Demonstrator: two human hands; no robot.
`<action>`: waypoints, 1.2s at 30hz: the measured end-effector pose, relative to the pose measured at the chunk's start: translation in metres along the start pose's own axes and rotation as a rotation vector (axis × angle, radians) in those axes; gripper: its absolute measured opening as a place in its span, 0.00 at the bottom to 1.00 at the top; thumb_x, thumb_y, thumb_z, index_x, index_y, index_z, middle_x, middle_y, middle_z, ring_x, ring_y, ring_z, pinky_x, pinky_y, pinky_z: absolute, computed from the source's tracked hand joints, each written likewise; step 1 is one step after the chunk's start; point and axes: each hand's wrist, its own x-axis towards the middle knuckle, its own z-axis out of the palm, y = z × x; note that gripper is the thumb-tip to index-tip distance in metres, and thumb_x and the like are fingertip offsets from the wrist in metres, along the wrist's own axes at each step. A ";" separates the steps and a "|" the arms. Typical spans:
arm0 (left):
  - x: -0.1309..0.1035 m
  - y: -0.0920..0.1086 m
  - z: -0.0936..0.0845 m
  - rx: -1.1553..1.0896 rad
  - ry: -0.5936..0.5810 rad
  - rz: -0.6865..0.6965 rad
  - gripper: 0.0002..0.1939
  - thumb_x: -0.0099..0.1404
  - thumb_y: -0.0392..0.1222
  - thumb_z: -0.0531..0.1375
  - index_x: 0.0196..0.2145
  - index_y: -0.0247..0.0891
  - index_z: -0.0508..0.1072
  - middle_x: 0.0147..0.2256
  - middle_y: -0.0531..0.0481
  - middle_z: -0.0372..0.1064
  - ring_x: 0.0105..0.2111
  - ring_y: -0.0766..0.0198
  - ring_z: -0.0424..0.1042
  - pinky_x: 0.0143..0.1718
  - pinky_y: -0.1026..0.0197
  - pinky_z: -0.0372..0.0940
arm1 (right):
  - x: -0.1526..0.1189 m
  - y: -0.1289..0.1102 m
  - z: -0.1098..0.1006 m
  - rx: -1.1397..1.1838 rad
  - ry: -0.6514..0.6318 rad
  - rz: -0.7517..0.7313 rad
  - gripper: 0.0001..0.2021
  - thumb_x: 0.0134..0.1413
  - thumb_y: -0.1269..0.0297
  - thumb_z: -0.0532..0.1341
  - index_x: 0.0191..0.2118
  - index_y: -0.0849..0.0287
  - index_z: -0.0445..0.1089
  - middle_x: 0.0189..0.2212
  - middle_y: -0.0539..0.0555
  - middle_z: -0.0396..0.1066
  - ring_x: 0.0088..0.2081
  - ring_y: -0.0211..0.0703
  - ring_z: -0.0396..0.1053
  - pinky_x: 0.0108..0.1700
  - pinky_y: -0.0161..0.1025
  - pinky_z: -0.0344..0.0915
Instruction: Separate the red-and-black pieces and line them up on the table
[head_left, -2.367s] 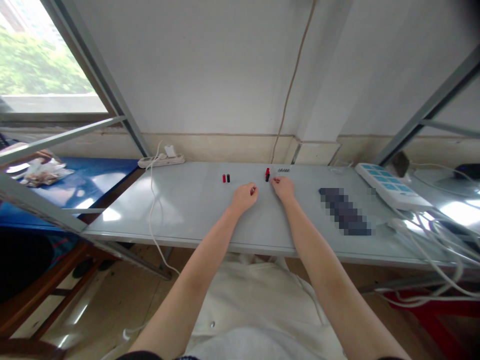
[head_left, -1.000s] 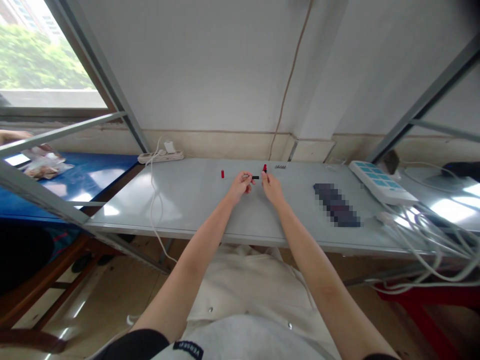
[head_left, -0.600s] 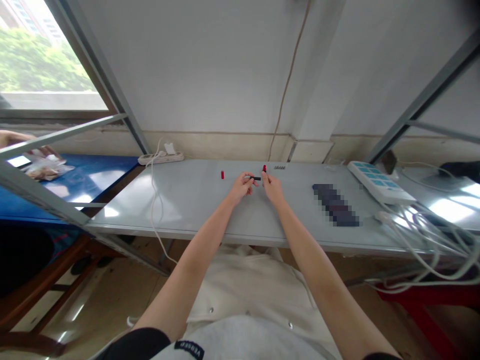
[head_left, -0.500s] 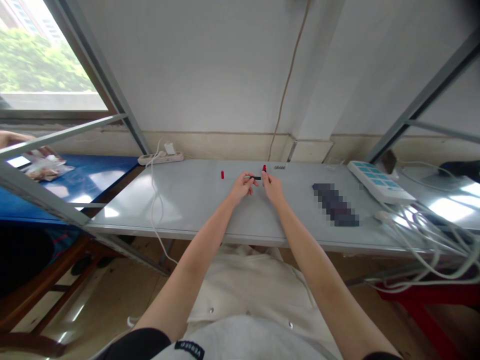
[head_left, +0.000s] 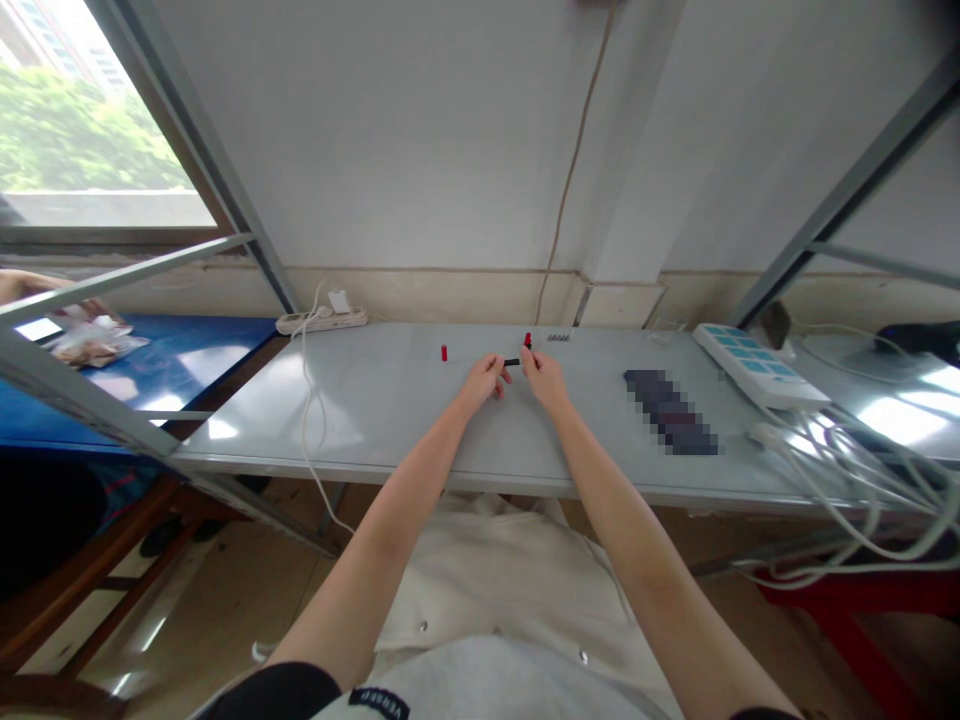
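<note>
Over the table (head_left: 390,430), my left hand (head_left: 481,382) pinches a short, thin black stick-like piece (head_left: 511,362) that points right. The piece's free end comes close to my right hand (head_left: 544,375). My right fingers are pressed together, and what they hold, if anything, is hidden. Just beyond their tips is a small red piece (head_left: 528,339) with a dark lower part; whether the fingers touch it cannot be told. A small red cylinder (head_left: 444,353) stands upright to the left of my hands. Several tiny dark pieces (head_left: 558,338) lie in a row behind my right hand.
A white power strip (head_left: 322,318) with a hanging cable lies at the back left. On the right are a pixelated dark object (head_left: 671,412), a larger white-and-blue power strip (head_left: 761,365) and tangled white cables (head_left: 862,470). Another person's arm (head_left: 45,285) is over the blue table (head_left: 195,345).
The view has tilted slightly. My left hand's fingers have drawn closer together around the black piece, and its hold has shifted slightly. The red pieces stay in place.
</note>
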 end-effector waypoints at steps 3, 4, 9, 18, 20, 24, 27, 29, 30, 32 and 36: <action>0.000 0.000 -0.001 0.008 0.026 -0.024 0.15 0.61 0.51 0.50 0.26 0.36 0.60 0.19 0.55 0.64 0.10 0.75 0.58 0.11 0.70 0.43 | -0.001 -0.001 0.001 -0.002 -0.012 -0.009 0.25 0.53 0.42 0.42 0.17 0.56 0.52 0.14 0.49 0.55 0.20 0.36 0.53 0.25 0.36 0.50; 0.001 0.000 -0.001 0.010 0.036 -0.032 0.16 0.62 0.52 0.49 0.26 0.36 0.60 0.19 0.55 0.64 0.10 0.75 0.58 0.12 0.70 0.43 | -0.001 -0.001 0.001 -0.002 -0.016 -0.010 0.25 0.53 0.42 0.42 0.17 0.56 0.52 0.14 0.49 0.55 0.20 0.36 0.53 0.26 0.36 0.50; 0.002 -0.001 -0.004 0.048 0.121 -0.035 0.19 0.63 0.51 0.46 0.22 0.35 0.61 0.16 0.53 0.62 0.10 0.74 0.56 0.12 0.68 0.45 | 0.000 0.000 0.002 0.006 -0.018 -0.030 0.24 0.53 0.43 0.42 0.18 0.56 0.53 0.15 0.49 0.55 0.21 0.37 0.54 0.27 0.36 0.51; 0.007 -0.008 -0.010 0.085 0.271 0.059 0.20 0.61 0.53 0.49 0.21 0.35 0.62 0.18 0.54 0.61 0.12 0.75 0.56 0.15 0.69 0.49 | -0.001 0.005 0.007 0.147 -0.189 -0.015 0.17 0.52 0.48 0.48 0.28 0.57 0.60 0.22 0.51 0.66 0.23 0.37 0.61 0.29 0.36 0.57; 0.006 -0.007 -0.010 0.094 0.280 0.079 0.20 0.60 0.53 0.49 0.20 0.35 0.62 0.18 0.54 0.61 0.12 0.75 0.56 0.15 0.69 0.50 | -0.001 0.005 0.007 0.136 -0.213 -0.028 0.16 0.51 0.49 0.49 0.27 0.57 0.60 0.21 0.50 0.66 0.22 0.37 0.60 0.29 0.36 0.57; 0.002 -0.002 -0.011 0.146 0.377 0.149 0.21 0.60 0.55 0.50 0.20 0.36 0.62 0.18 0.55 0.60 0.13 0.75 0.56 0.17 0.68 0.51 | -0.001 0.004 0.006 0.139 -0.200 -0.018 0.17 0.51 0.48 0.50 0.25 0.57 0.61 0.19 0.50 0.66 0.21 0.36 0.59 0.28 0.35 0.56; 0.000 0.002 -0.012 0.143 0.456 0.184 0.21 0.60 0.56 0.50 0.20 0.36 0.62 0.17 0.56 0.59 0.13 0.76 0.55 0.18 0.67 0.51 | -0.001 0.003 0.005 0.154 -0.179 0.000 0.18 0.50 0.47 0.50 0.25 0.57 0.61 0.19 0.50 0.65 0.21 0.36 0.59 0.27 0.35 0.56; 0.000 0.003 -0.013 0.133 0.493 0.193 0.21 0.60 0.56 0.49 0.20 0.36 0.61 0.18 0.56 0.59 0.13 0.76 0.55 0.18 0.67 0.51 | 0.000 0.003 0.004 0.151 -0.177 0.005 0.18 0.50 0.47 0.50 0.26 0.57 0.61 0.19 0.50 0.66 0.20 0.36 0.59 0.27 0.35 0.56; 0.000 0.003 -0.013 0.129 0.507 0.197 0.20 0.60 0.56 0.49 0.21 0.36 0.61 0.18 0.56 0.59 0.13 0.76 0.55 0.18 0.67 0.51 | 0.000 0.003 0.004 0.143 -0.175 0.008 0.18 0.50 0.47 0.50 0.26 0.57 0.61 0.19 0.50 0.66 0.21 0.36 0.59 0.27 0.35 0.56; 0.001 0.002 -0.014 0.121 0.521 0.204 0.19 0.60 0.55 0.49 0.22 0.36 0.62 0.19 0.56 0.59 0.14 0.76 0.55 0.18 0.68 0.51 | 0.000 0.003 0.003 0.129 -0.164 0.014 0.18 0.50 0.47 0.50 0.25 0.57 0.61 0.19 0.50 0.65 0.21 0.37 0.60 0.27 0.35 0.56; 0.003 0.001 -0.014 0.106 0.494 0.182 0.17 0.59 0.54 0.52 0.24 0.36 0.63 0.19 0.56 0.60 0.14 0.75 0.55 0.16 0.69 0.50 | 0.002 0.007 0.005 0.143 -0.108 0.029 0.18 0.50 0.47 0.49 0.26 0.57 0.60 0.20 0.51 0.65 0.23 0.38 0.61 0.28 0.36 0.57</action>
